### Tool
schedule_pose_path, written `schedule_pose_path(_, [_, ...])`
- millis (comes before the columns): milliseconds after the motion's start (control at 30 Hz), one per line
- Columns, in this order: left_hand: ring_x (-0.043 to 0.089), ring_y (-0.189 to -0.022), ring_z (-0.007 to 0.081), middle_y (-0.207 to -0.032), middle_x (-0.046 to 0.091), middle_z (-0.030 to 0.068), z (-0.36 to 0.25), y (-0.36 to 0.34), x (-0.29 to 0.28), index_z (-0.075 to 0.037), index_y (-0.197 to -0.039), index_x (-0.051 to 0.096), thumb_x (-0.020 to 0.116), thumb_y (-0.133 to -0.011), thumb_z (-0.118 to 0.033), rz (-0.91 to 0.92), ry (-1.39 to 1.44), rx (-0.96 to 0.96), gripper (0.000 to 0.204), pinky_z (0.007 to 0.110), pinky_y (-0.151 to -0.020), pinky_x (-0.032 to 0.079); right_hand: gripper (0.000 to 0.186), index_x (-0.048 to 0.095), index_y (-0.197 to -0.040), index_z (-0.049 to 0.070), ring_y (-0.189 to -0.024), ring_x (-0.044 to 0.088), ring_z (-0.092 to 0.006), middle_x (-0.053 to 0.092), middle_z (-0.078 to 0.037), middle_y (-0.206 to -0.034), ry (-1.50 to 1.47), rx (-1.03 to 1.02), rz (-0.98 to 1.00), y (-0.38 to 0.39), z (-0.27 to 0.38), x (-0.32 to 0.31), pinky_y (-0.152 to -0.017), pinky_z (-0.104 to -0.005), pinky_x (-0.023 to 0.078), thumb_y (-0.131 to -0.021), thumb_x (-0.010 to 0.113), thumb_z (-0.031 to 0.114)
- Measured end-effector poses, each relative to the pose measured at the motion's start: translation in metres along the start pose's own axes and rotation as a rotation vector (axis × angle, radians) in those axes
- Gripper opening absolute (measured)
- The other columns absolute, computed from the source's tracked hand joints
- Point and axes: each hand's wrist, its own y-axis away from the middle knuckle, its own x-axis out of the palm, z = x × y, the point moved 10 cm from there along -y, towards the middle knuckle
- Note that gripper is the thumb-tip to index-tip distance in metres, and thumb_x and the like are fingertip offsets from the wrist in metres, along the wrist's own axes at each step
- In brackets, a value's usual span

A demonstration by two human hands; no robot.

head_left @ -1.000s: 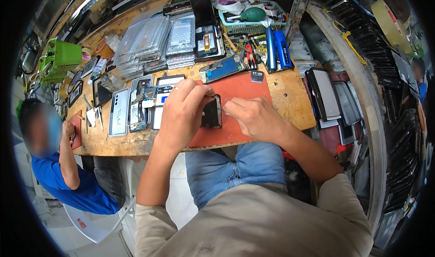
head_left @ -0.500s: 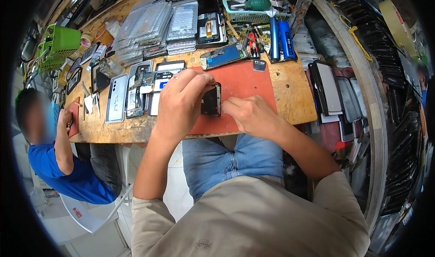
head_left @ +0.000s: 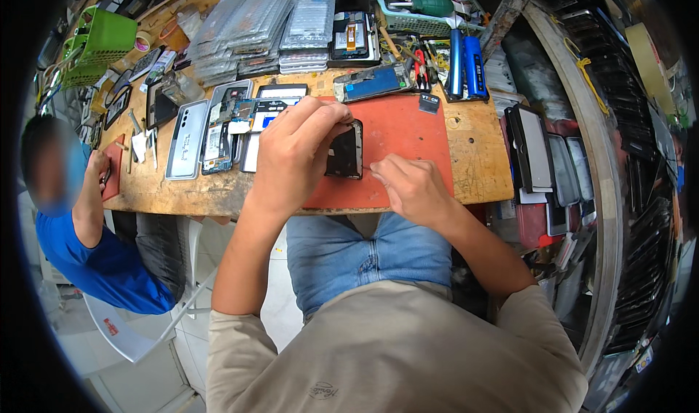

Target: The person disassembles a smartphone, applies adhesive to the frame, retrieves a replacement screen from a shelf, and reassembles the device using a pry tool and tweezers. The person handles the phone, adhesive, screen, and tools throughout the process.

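Note:
My left hand (head_left: pixel 290 151) has its fingers closed on the upper edge of a black phone part (head_left: pixel 344 156) with a pale rim, over the orange-red mat (head_left: pixel 408 125). My right hand (head_left: pixel 413 189) is pinched just right of that part's lower side, on something thin, too small to make out. Behind them lie an opened phone with a blue panel (head_left: pixel 370 87) and a small dark square (head_left: pixel 429 104). Left of my hands are disassembled phones (head_left: pixel 218 151) and a silver phone shell (head_left: pixel 184 143).
A co-worker (head_left: pixel 87 245) in blue sits at the left. Clear plastic trays (head_left: pixel 233 30), a basket (head_left: pixel 429 21), pliers (head_left: pixel 420 67) and blue cylinders (head_left: pixel 475 67) line the back of the wooden bench (head_left: pixel 477 165). A green basket (head_left: pixel 102 38) is at back left; shelving (head_left: pixel 611 194) fills the right.
The whole view has shifted, with the bench higher in the frame. My left hand stays on the phone part; my right hand remains pinched beside it, with little visible movement.

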Motion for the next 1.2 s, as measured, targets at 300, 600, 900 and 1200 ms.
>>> schedule_pose_path(300, [0.075, -0.087, 0.0326, -0.099, 0.074, 0.0105, -0.002, 0.002, -0.004, -0.004, -0.107, 0.072, 0.080, -0.087, 0.000, -0.084, -0.024, 0.041, 0.023, 0.042, -0.074, 0.060, 0.021, 0.063, -0.098, 0.005, -0.077, 0.074, -0.0282, 0.061, -0.009, -0.088, 0.199, -0.017, 0.220, -0.005, 0.012, 0.013, -0.059, -0.0416, 0.057, -0.079, 0.072, 0.000])
schedule_pose_path(600, [0.074, -0.085, 0.0285, -0.096, 0.073, 0.0135, 0.034, 0.013, -0.024, 0.001, -0.111, 0.072, 0.075, -0.089, 0.012, -0.113, -0.061, -0.116, 0.025, 0.035, -0.074, 0.058, 0.018, 0.065, -0.099, 0.004, -0.073, 0.072, -0.0329, 0.063, -0.011, -0.090, 0.123, 0.066, 0.193, -0.009, 0.008, 0.014, -0.059, -0.0457, 0.056, -0.084, 0.073, 0.002])
schedule_pose_path(900, [0.067, -0.092, 0.0079, -0.099, 0.072, 0.0032, 0.107, 0.086, -0.020, 0.002, -0.110, 0.067, 0.067, -0.106, 0.002, -0.369, 0.385, -0.622, 0.004, 0.025, -0.083, 0.055, 0.015, 0.069, -0.104, 0.006, -0.077, 0.070, -0.0341, 0.063, -0.011, -0.090, 0.060, 0.130, -0.047, -0.010, 0.003, -0.034, -0.063, -0.0461, 0.054, -0.090, 0.073, 0.003])
schedule_pose_path(1200, [0.068, -0.124, 0.0393, -0.125, 0.073, 0.0205, 0.025, 0.072, 0.009, -0.001, -0.124, 0.069, 0.071, -0.094, 0.002, 0.000, -0.161, -0.373, 0.030, 0.049, -0.106, 0.053, 0.017, 0.070, -0.101, 0.007, -0.081, 0.068, -0.0315, 0.061, -0.010, -0.089, 0.102, 0.136, 0.055, 0.013, -0.002, -0.071, -0.067, -0.0454, 0.054, -0.085, 0.073, 0.003])
